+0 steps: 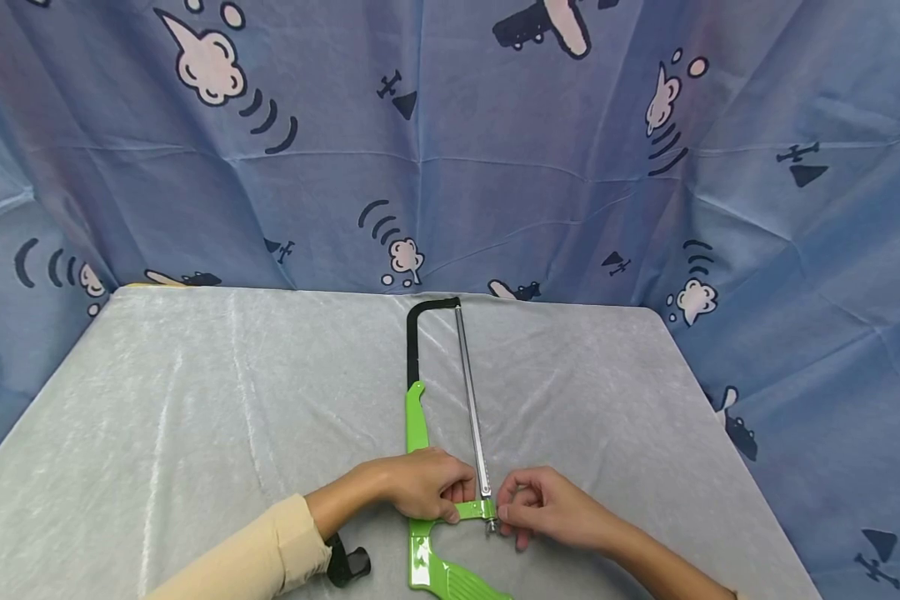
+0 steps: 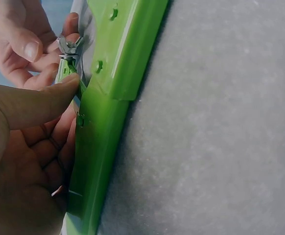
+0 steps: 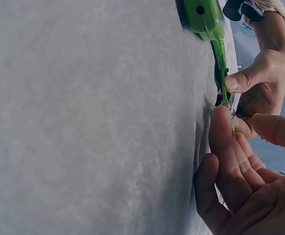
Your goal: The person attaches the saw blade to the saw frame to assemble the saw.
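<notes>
A hacksaw [image 1: 417, 417] lies on the cloth-covered table, its green handle toward me and its black bow frame reaching away. Its silver blade [image 1: 471, 392] runs from the far end of the frame to the green lower arm. My left hand [image 1: 427, 483] grips that arm, with the thumb [image 2: 59, 95] pressed on its near side and the fingers behind. At the arm's end sits a metal wing nut [image 2: 69, 46]. Right beside it is my right hand [image 1: 543, 507], fingers loosely bent; a fingertip [image 3: 221, 117] is at the nut, while the thumb stands apart.
A grey-white plush cloth [image 1: 195, 417] covers the table, with creases on its left side. A blue patterned curtain [image 1: 330, 183] hangs behind and around it. A black strap piece [image 1: 348, 565] shows by the left sleeve.
</notes>
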Demonstrator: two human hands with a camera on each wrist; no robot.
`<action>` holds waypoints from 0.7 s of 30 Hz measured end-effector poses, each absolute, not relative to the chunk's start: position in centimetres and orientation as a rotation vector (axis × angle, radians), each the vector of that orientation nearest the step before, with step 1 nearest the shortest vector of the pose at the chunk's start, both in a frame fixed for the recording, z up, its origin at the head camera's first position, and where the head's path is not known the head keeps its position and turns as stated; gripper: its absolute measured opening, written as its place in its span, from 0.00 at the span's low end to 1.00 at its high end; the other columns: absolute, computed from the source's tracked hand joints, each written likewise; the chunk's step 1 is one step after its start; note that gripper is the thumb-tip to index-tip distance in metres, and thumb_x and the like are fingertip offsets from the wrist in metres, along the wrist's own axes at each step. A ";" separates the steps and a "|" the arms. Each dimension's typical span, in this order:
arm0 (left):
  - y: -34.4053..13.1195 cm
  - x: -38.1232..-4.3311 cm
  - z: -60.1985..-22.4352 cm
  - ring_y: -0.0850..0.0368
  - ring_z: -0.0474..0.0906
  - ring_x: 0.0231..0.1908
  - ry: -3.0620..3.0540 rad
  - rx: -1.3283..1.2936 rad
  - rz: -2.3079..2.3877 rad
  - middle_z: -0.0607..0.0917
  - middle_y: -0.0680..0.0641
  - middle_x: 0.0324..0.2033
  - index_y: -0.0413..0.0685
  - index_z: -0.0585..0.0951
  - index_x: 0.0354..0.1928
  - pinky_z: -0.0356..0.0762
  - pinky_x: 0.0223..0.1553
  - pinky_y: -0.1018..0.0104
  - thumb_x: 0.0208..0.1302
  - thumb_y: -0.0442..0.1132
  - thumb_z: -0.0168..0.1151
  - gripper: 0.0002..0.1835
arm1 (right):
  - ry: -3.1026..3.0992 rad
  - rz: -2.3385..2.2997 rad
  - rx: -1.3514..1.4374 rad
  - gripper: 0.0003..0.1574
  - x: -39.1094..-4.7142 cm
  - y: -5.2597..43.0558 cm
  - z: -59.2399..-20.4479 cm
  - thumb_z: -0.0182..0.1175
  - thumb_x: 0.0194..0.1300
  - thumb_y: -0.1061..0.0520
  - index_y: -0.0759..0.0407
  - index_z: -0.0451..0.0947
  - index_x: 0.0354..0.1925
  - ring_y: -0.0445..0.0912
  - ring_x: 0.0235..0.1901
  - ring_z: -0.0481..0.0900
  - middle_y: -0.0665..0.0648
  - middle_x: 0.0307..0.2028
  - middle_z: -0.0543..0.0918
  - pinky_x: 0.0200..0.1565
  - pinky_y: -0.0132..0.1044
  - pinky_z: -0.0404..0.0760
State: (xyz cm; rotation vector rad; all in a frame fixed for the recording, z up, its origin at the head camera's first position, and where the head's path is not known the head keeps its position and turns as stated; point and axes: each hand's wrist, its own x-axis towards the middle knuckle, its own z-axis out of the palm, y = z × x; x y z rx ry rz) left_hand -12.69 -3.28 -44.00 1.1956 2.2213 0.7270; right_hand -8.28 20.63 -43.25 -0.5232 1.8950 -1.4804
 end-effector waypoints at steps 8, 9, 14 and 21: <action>-3.3 -12.8 -43.9 0.73 0.70 0.26 2.215 1.203 0.721 0.74 0.63 0.22 0.54 0.78 0.32 0.68 0.33 0.79 0.56 0.36 0.72 0.09 | 1.916 -1.494 -0.504 0.13 -8.0 20.1 -43.5 0.64 0.63 0.63 0.74 0.74 0.38 0.44 0.21 0.84 0.73 0.26 0.83 0.29 0.34 0.83; -3.3 -12.8 -43.9 0.73 0.70 0.26 2.214 1.201 0.722 0.74 0.63 0.22 0.54 0.78 0.32 0.68 0.33 0.79 0.56 0.36 0.72 0.09 | 1.919 -1.492 -0.508 0.14 -8.0 20.1 -43.5 0.65 0.62 0.63 0.74 0.73 0.37 0.44 0.21 0.84 0.72 0.26 0.84 0.29 0.33 0.82; -3.3 -12.7 -43.9 0.73 0.70 0.26 2.213 1.197 0.728 0.74 0.62 0.22 0.54 0.78 0.32 0.68 0.33 0.78 0.56 0.36 0.72 0.10 | 1.942 -1.472 -0.545 0.15 -8.0 20.0 -43.7 0.67 0.60 0.63 0.73 0.73 0.36 0.44 0.21 0.83 0.67 0.24 0.84 0.27 0.29 0.79; -3.3 -12.7 -43.9 0.73 0.70 0.26 2.222 1.204 0.721 0.74 0.63 0.22 0.54 0.78 0.32 0.68 0.33 0.79 0.56 0.37 0.72 0.10 | 1.958 -1.452 -0.540 0.13 -8.0 19.9 -43.7 0.67 0.60 0.63 0.72 0.74 0.35 0.45 0.21 0.83 0.65 0.23 0.84 0.26 0.29 0.78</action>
